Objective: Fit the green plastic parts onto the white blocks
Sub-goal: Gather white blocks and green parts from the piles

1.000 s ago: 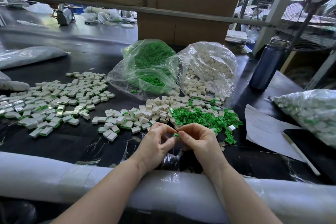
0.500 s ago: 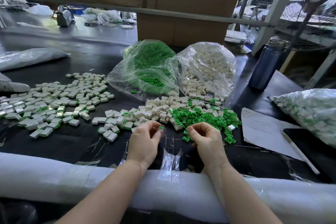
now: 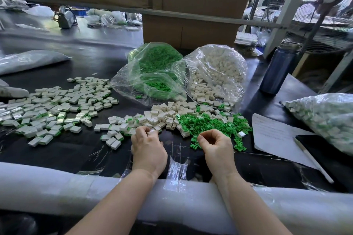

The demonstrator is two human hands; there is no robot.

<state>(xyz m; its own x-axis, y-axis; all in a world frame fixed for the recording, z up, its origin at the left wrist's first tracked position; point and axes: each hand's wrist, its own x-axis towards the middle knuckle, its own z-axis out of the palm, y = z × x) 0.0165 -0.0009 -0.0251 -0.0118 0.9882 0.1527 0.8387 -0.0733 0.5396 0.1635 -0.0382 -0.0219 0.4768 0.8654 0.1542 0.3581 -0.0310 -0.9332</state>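
From the head camera, you are looking down at a black work surface (image 3: 66, 150) with your forearms lying over a padded white roll (image 3: 57, 187) along its near edge. Your left hand (image 3: 148, 150) is reaching to the near edge of the loose pile of small white plastic blocks (image 3: 168, 112), its fingers (image 3: 145, 131) curling down among them; whether they are already gripping a block is hard to tell. Your right hand (image 3: 217, 146) is sitting at the near edge of the heap of small green plastic parts (image 3: 210, 122), its fingers (image 3: 205, 136) curling with thumb and forefinger drawn together, though any part pinched between them is too small to make out. The white pile and the green heap are touching each other just beyond your hands. To the left, a wide spread of finished white blocks with green inserts (image 3: 57, 105) is lying well apart from the loose pile. Further back, a clear plastic bag of green parts (image 3: 152, 70) and a clear plastic bag of white blocks (image 3: 215, 74) are leaning side by side. On the right, a sheet of white paper (image 3: 275, 133), a white pen (image 3: 313, 160), a bag of assembled pieces (image 3: 324, 118) and a dark blue bottle (image 3: 277, 68) are resting.
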